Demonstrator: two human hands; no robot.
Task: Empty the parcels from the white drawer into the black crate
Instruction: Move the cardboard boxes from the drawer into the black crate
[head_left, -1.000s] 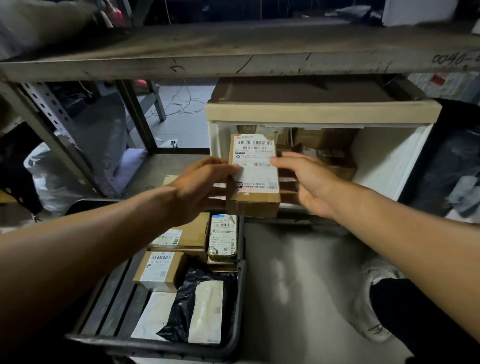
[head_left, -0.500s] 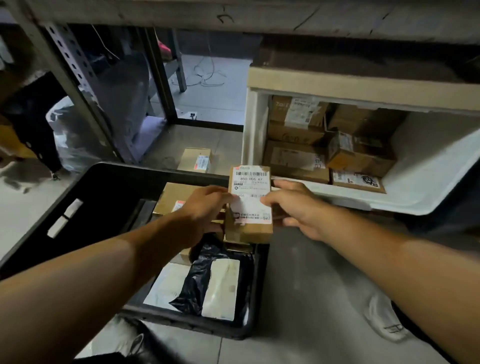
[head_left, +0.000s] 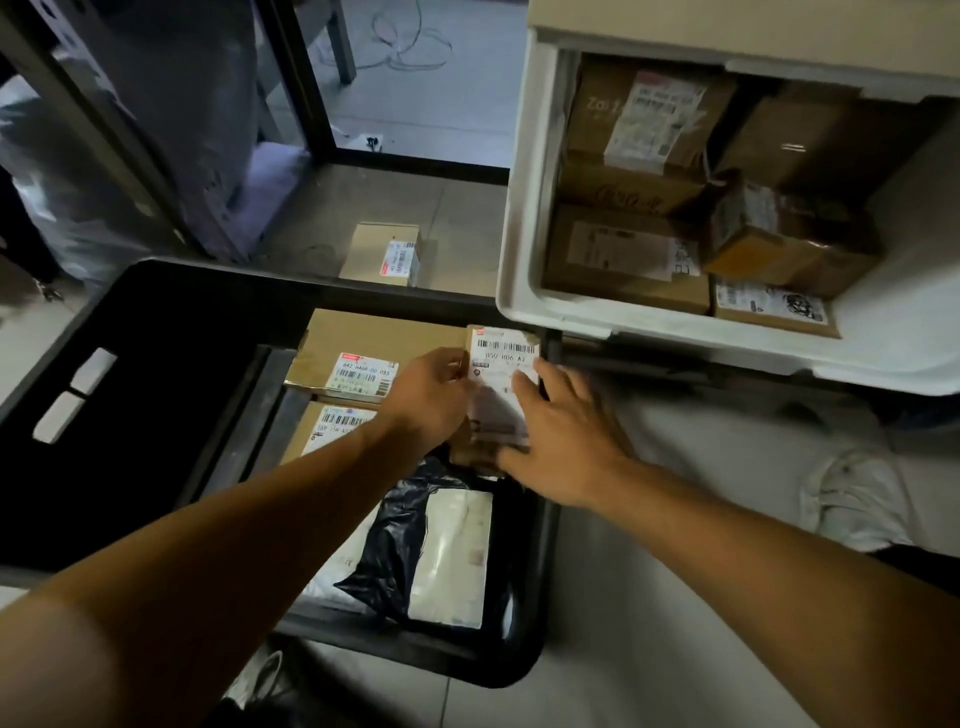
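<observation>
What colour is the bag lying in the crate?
Black bag, glossy and crumpled; the head view shows it.

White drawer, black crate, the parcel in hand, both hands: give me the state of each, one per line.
White drawer: pulled open, several boxes inside.
Black crate: partly filled with parcels.
Labelled parcel: being set in the crate, label up.
Left hand: grips the parcel's left edge.
Right hand: fingers straight, resting on the parcel.
</observation>
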